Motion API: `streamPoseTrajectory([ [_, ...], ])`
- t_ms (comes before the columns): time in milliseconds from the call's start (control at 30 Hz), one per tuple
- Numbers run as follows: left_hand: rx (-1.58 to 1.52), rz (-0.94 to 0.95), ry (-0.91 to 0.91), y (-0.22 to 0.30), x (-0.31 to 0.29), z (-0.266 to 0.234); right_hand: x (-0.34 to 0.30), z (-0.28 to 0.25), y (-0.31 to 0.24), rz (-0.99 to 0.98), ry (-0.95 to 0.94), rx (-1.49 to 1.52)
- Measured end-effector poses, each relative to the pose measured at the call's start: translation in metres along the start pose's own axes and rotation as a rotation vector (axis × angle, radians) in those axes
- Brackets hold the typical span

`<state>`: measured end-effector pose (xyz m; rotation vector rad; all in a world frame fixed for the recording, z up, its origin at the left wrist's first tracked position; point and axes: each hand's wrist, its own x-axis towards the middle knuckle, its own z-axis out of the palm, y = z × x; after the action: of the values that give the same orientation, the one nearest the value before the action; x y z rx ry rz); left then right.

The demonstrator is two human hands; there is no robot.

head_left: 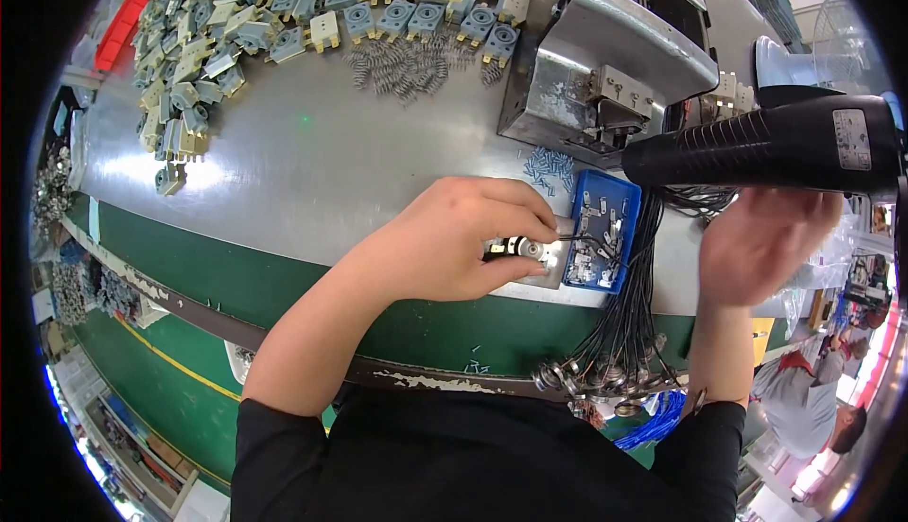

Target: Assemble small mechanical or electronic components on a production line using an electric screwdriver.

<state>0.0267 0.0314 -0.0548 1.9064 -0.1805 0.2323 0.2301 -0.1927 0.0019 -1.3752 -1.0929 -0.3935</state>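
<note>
My left hand [463,243] is closed, thumb and fingers pinching a small part with a round metal centre [532,249] over a small metal plate [558,271]. A dark wire runs from there toward the blue tray [621,271], which holds small metal terminals [591,262]. My right hand [768,248], smeared by motion, is raised just below a black electric screwdriver [757,148] with a ribbed grip. Its fingertips are hidden at the screwdriver's body, so whether they grip it does not show.
Many grey and cream switch housings [284,2] cover the far left, beside a pile of springs [402,68]. Small screws [550,167] lie before a metal machine [605,59]. Black cables [632,304] hang over the near edge. Another person [804,404] is at the right.
</note>
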Motion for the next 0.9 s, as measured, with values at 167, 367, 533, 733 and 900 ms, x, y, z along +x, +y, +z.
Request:
streamPoseTrajectory([
  [167,0.01,0.024,0.003,-0.001,0.0,0.0,0.052,0.022,-0.004,0.642,-0.458,0.61],
  [367,0.067,0.041,0.017,0.001,-0.001,0.0,0.058,0.058,-0.013,0.66,-0.507,0.824],
  [533,0.07,0.033,0.023,0.003,-0.002,-0.001,0.055,0.068,-0.008,0.323,-0.502,0.986],
  [733,0.069,0.053,0.027,0.001,0.001,0.001,0.084,0.068,-0.005,0.177,-0.286,0.813],
  [900,0.068,0.044,0.036,0.0,-0.001,0.0,0.084,0.078,0.0,0.288,-0.093,0.748],
])
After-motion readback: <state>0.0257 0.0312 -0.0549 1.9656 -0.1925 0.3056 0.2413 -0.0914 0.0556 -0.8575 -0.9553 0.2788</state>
